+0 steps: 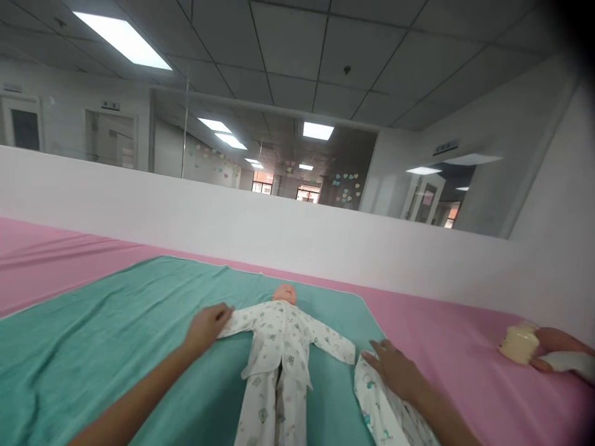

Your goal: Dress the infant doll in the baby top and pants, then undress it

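Note:
A baby doll [284, 293] lies on its back on the green sheet [153, 322], head towards the wall. It wears a white patterned shirt [281, 331] with both sleeves spread out and matching trousers [260, 402]. At the end of the left-hand sleeve, my left hand [207, 328] has its fingers closed on the cuff. My right hand [395, 370] rests with fingers apart over a white garment with green prints [376, 396], beside the other sleeve. That garment is bunched and partly hidden by my right forearm.
Pink cloth [446, 341] covers the surface around the green sheet. Near the right edge stands a pale yellow bottle [519, 344], next to a skin-coloured limb-like object [562, 341] with white cloth. A white wall [279, 229] with a long window [279, 155] rises behind.

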The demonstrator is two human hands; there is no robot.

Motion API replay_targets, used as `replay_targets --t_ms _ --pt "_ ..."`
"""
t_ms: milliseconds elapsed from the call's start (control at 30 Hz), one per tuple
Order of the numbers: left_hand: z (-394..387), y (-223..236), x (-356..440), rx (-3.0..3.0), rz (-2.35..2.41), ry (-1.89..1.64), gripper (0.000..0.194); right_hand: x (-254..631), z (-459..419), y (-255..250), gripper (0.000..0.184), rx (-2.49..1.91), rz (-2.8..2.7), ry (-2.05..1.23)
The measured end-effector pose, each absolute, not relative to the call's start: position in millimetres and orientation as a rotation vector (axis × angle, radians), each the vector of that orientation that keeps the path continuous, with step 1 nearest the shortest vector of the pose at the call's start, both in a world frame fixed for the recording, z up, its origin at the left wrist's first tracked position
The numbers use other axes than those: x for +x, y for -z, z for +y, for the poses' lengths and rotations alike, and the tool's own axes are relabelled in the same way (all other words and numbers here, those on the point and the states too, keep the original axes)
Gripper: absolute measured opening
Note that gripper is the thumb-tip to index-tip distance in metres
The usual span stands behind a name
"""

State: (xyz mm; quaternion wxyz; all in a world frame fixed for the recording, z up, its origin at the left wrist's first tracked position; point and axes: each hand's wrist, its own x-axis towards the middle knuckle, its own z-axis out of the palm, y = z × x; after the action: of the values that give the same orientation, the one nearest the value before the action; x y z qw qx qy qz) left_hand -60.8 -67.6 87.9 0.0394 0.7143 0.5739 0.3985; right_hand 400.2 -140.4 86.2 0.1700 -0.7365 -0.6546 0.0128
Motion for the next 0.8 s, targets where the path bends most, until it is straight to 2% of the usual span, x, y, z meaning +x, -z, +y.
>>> replay_targets --t_ms 100,167,233,300,467,567,800 --pt "-30 -63 6 2.283 1.436 -1.309 0.024 316 -107 -104 0.041 -1.608 -1.894 -0.116" --pt "-7 -51 38 2.148 1.314 -1.398 0.028 258 -76 -100 0.037 -1.450 -1.904 -0.194" --pt "15 -44 58 1.956 1.271 -1.364 0.034 213 -42 -88 0.028 -1.441 -1.892 -0.243" --pt "34 -41 68 1.903 1.244 -1.312 0.035 187 -11 -73 0.024 -1.620 -1.826 -0.244" --pt "58 -33 70 2.024 1.016 -1.301 0.037 186 36 -52 0.020 -1.835 -1.791 -0.221" --pt "64 -30 67 2.037 0.981 -1.300 0.038 198 48 -52 0.025 -1.883 -1.883 -0.231" --pt "73 -25 68 2.067 1.119 -1.243 0.034 214 69 -48 0.041 -1.608 -2.032 -0.385"
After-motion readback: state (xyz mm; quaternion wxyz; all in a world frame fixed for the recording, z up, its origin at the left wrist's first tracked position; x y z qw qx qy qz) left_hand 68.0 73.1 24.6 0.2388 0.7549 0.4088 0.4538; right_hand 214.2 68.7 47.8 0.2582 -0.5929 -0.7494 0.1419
